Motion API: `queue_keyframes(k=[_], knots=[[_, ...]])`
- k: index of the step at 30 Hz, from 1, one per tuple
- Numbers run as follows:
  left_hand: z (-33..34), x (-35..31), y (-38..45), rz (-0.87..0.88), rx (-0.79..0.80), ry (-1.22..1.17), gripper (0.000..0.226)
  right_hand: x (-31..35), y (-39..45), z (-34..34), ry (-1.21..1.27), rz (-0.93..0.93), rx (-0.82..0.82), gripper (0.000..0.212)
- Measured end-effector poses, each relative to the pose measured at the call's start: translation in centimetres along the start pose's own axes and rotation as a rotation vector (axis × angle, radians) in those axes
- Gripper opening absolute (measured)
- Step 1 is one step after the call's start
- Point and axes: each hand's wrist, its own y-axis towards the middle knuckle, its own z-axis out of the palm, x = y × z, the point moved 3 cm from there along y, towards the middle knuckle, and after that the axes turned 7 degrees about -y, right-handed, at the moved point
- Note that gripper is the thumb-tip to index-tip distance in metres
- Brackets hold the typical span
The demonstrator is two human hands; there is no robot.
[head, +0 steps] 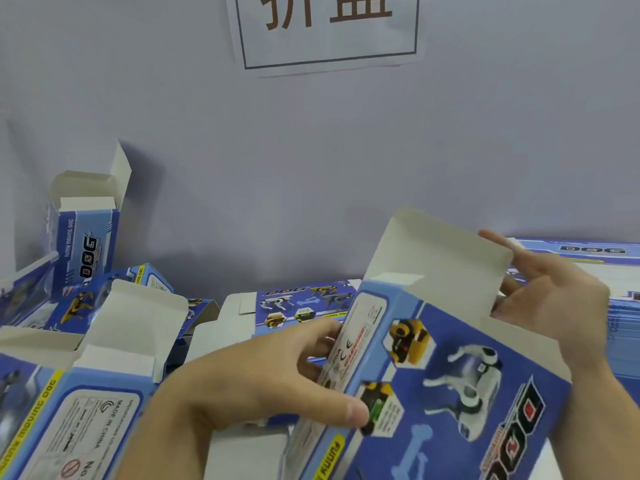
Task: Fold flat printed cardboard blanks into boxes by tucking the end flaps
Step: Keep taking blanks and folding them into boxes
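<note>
A blue printed cardboard box (450,375) with robot dog pictures is opened up into shape and tilted in front of me. My left hand (263,379) grips its left side panel, thumb on the front face and fingers round the narrow side. The box's white top flap (446,261) stands open. My right hand (554,299) is behind the upper right corner, fingers touching the flap's right edge, index finger raised.
Several folded boxes with open white flaps lie at the left (86,368), one standing upright (86,237) against the grey wall. A flat blank (298,306) lies in the middle. A stack of flat blanks (620,306) sits at the right. A paper sign (329,29) hangs above.
</note>
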Motion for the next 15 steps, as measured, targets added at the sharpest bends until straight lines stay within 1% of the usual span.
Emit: queue_keyframes(k=[1,2,3,4,5,6,7,8,9,10,11,12,13,15], knots=[[-0.1,0.1,-0.1,0.011,0.007,-0.011,0.063,-0.3,-0.2,-0.2,0.049,0.007,-0.016,0.035],[-0.2,0.0,-0.2,0.043,-0.023,-0.019,0.062,-0.5,-0.3,-0.4,0.071,-0.006,-0.047,0.034],[-0.4,-0.3,-0.1,0.112,-0.088,-0.017,0.060,-0.6,-0.2,-0.6,0.080,-0.038,-0.084,0.030],[-0.5,-0.9,0.1,0.223,-0.209,-0.025,0.054,-0.8,-0.1,-0.9,0.089,-0.065,-0.104,0.026],[-0.9,-1.6,0.2,0.375,-0.374,-0.079,0.048,-1.0,0.0,-1.1,0.096,-0.062,-0.101,0.029],[-1.7,-2.2,-0.1,0.555,-0.562,-0.210,0.046,-1.2,-0.1,-1.1,0.088,-0.043,-0.097,0.035],[-2.7,-2.5,-0.6,0.722,-0.711,-0.381,0.056,-1.4,-0.1,-1.0,0.070,-0.032,-0.100,0.039],[-3.4,-2.6,-1.0,0.825,-0.806,-0.493,0.083,-1.4,-0.1,-1.0,0.052,-0.034,-0.100,0.040],[-4.0,-2.5,-1.2,0.847,-0.829,-0.547,0.117,-1.4,-0.1,-1.0,0.036,-0.045,-0.097,0.040],[-4.2,-2.4,-1.3,0.803,-0.836,-0.561,0.143,-1.5,-0.1,-0.8,0.020,-0.052,-0.090,0.039],[-4.2,-2.2,-1.3,0.738,-0.842,-0.544,0.153,-1.7,-0.1,-0.5,0.000,-0.047,-0.083,0.038],[-4.0,-2.0,-1.3,0.657,-0.855,-0.475,0.149,-1.9,-0.1,-0.3,-0.023,-0.036,-0.075,0.037],[-3.6,-1.7,-0.9,0.569,-0.871,-0.377,0.131,-2.1,-0.1,0.0,-0.057,-0.019,-0.057,0.035],[-2.6,-1.1,0.4,0.403,-0.876,-0.092,0.086,-2.7,0.1,0.2,-0.169,0.028,-0.028,0.032]])
